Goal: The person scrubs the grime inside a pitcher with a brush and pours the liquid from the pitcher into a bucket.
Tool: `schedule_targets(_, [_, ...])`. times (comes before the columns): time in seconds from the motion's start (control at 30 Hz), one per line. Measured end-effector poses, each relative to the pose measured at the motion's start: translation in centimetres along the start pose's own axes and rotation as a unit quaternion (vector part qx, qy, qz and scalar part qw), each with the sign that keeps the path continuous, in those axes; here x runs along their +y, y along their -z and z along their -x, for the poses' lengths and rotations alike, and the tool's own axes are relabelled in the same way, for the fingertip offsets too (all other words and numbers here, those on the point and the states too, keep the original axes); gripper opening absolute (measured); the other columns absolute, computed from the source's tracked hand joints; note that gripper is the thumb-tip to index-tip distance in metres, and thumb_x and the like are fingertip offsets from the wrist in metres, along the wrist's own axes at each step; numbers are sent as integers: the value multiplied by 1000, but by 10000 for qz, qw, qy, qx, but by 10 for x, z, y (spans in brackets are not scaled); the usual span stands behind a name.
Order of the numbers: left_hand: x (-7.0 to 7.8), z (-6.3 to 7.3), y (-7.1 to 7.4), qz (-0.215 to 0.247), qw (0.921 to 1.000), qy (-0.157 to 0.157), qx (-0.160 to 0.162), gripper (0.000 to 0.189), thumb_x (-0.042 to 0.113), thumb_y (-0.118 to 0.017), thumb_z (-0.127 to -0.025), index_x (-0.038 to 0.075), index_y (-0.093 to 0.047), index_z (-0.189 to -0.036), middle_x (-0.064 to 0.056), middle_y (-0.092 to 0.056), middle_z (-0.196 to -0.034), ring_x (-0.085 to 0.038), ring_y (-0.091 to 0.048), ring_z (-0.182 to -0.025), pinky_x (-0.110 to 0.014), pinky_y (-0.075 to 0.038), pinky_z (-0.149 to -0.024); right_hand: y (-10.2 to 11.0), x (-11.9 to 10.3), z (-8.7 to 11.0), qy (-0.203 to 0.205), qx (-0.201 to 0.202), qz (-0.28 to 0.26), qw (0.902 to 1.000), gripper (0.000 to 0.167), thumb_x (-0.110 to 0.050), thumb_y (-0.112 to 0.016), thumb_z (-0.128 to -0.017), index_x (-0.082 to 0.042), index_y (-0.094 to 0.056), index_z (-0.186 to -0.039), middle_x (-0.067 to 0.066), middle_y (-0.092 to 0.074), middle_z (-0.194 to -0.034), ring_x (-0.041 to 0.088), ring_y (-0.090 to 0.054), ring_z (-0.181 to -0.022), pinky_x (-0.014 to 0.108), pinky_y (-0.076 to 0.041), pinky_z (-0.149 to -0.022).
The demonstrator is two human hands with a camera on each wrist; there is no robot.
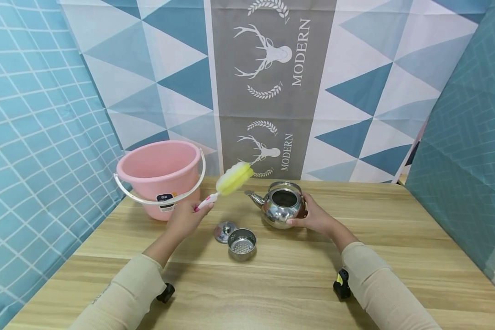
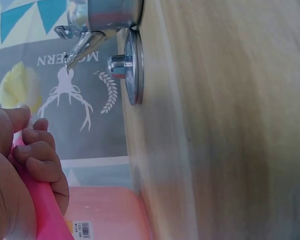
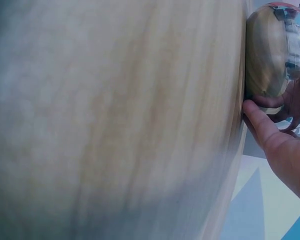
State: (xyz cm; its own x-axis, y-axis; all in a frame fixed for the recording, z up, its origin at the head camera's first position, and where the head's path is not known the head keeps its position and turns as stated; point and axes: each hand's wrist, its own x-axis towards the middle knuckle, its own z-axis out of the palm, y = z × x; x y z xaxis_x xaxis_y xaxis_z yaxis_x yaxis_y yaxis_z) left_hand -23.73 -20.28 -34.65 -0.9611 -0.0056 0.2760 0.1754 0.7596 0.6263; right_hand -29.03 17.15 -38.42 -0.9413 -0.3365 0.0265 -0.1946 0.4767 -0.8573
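My left hand point(image 1: 186, 218) grips the white and pink handle of a sponge bottle brush point(image 1: 234, 178), its yellow and white head raised above the table and angled toward the teapot. In the left wrist view the fingers point(image 2: 42, 160) curl round the pink handle. My right hand point(image 1: 316, 215) holds the side of a shiny steel teapot point(image 1: 275, 213), thumb in front and other fingers behind its round body. The pot is uncovered, its spout pointing left and its carrying handle upright. A steel lid point(image 1: 222, 233) and a perforated strainer basket point(image 1: 242, 255) sit together between the hands.
A pink bucket point(image 1: 181, 184) with a white carrying handle stands at the back left, just beyond my left hand. The wood-patterned table point(image 1: 272, 293) meets a patterned cloth point(image 1: 268, 101) behind, with blue cloth along both sides.
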Motion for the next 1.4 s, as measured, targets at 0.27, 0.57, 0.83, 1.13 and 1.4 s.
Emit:
schedule_targets(0.27, [-12,-2,0,-273,9989,369,101,46,43,-61,-94,12,-49,-62,1,-41,-56,-17,-40,-52,-31,-34,-48,0,-1,0,25,1,-47,10000,111,-31,-83,-78,-6,-7,-154,23,-21,-154,43,-20,-142,60,-22,-110])
schedule_targets(0.57, [-26,-3,-1,-636,9955,696,-125,48,46,-57,-95,13,-49,-62,-1,-45,-58,-18,-42,-52,-31,-34,-47,0,-2,1,2,-1,16,10000,110,-31,-83,-79,-6,-7,-154,24,-22,-154,43,-21,-141,60,-23,-110])
schedule_targets(0.83, [-33,-5,-2,-776,9925,816,-481,41,43,-56,-96,7,-64,-76,-2,-51,-61,-19,-46,-56,-31,-36,-50,0,-2,2,-20,17,74,10000,110,-33,-83,-79,-7,-7,-154,23,-21,-154,43,-20,-142,60,-23,-110])
schedule_targets(1.13, [-38,-6,-7,-964,9903,763,-651,40,33,-57,-95,11,-53,-62,-3,-47,-59,-20,-45,-56,-32,-36,-52,0,-4,4,-45,15,68,10000,109,-33,-82,-79,-8,-7,-154,23,-20,-155,43,-19,-142,61,-22,-110])
schedule_targets(1.4, [-39,-5,-10,-801,9885,895,-923,41,34,-59,-96,6,-61,-65,-3,-51,-59,-18,-46,-54,-30,-37,-50,0,-3,3,-70,18,72,9999,111,-34,-83,-78,-7,-7,-154,23,-20,-155,42,-18,-142,61,-21,-111])
